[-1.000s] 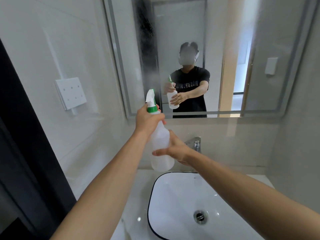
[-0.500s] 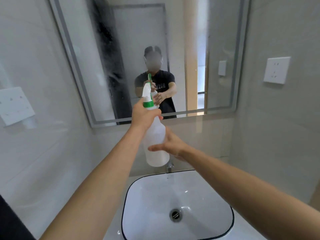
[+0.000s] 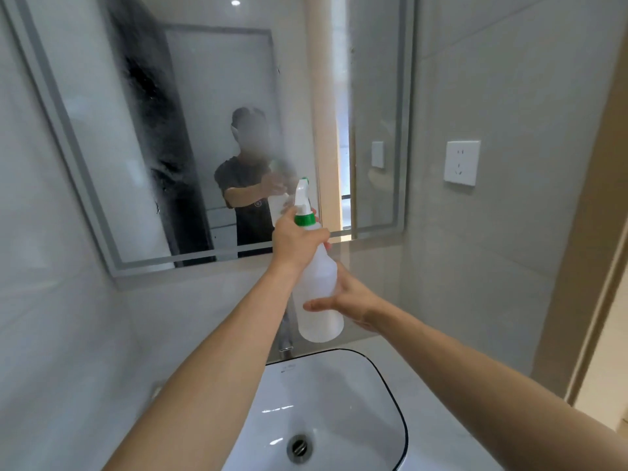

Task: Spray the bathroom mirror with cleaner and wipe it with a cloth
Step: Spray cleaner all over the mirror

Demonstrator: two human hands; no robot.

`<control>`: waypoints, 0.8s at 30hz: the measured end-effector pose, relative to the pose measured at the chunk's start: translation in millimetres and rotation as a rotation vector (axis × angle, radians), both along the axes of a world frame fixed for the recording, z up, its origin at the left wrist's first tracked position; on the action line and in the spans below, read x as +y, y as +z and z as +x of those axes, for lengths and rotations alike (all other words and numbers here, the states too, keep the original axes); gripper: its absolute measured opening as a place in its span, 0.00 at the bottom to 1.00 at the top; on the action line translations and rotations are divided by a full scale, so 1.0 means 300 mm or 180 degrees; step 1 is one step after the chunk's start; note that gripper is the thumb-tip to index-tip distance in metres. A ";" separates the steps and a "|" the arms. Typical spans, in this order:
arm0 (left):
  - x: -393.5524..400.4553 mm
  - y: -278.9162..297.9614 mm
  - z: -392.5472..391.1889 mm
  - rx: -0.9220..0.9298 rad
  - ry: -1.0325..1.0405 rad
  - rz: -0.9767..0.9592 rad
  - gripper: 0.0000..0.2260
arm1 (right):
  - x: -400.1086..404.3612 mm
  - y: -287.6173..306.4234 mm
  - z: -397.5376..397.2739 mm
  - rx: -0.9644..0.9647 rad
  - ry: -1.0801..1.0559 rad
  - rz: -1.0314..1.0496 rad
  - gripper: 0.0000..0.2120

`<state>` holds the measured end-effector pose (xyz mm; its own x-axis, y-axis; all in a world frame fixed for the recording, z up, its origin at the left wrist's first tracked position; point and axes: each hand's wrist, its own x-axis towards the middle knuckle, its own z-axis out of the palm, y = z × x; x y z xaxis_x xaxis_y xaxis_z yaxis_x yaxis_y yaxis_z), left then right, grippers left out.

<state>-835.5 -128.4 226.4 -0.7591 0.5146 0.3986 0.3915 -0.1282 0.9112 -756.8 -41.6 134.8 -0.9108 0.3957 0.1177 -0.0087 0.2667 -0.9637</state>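
Since half a second ago: view swung left-to-right and tilted up, so mirror (image 3: 217, 107) now fills upper left and wall socket (image 3: 461, 162) sits larger at right. Spray bottle (image 3: 317, 287) shifted right along the glass, now level with the mirror's lower right corner instead of its middle. Fresh haze over the reflected figure; wet streaked patch at left of glass unchanged.

Left hand (image 3: 297, 244) wrapped round the bottle neck just under the green collar, fingers curled at the trigger, nozzle aimed at the far glass. Right hand (image 3: 343, 297) cupped against the lower body of the bottle, thumb out to the left, fingers curved behind it. Bottle upright, slightly tilted, held above the far rim of the sink.

White sink (image 3: 360, 389) with black edge, set in a pale tabletop (image 3: 452, 433); drain (image 3: 299, 448) near. Tap (image 3: 285, 341) mostly hidden behind left forearm. Grey tiled walls; pale door frame at far right.
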 end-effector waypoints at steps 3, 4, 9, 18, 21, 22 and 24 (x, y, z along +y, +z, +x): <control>0.052 0.005 0.023 0.0020 -0.0076 0.0040 0.18 | 0.053 -0.001 0.038 0.0045 -0.0098 -0.0027 0.53; 0.067 0.008 0.030 0.0030 -0.0091 0.0040 0.19 | 0.068 0.001 0.050 0.0055 -0.0113 0.0004 0.53; 0.117 0.023 0.058 0.0105 -0.0163 0.0049 0.20 | 0.125 0.019 0.085 0.0056 -0.0224 0.0104 0.51; 0.233 0.049 0.079 -0.0094 -0.0604 -0.0008 0.16 | 0.190 0.035 0.121 0.0162 -0.0375 0.0045 0.47; 0.272 0.053 0.094 -0.0019 -0.0604 -0.0183 0.15 | 0.210 0.019 0.137 0.0269 -0.0502 -0.0046 0.48; 0.282 0.054 0.101 0.0000 -0.0631 -0.0206 0.15 | 0.216 0.015 0.144 0.0304 -0.0515 -0.0072 0.47; 0.308 0.049 0.105 -0.0003 -0.0665 -0.0235 0.17 | 0.232 0.009 0.154 0.0338 -0.0514 -0.0117 0.45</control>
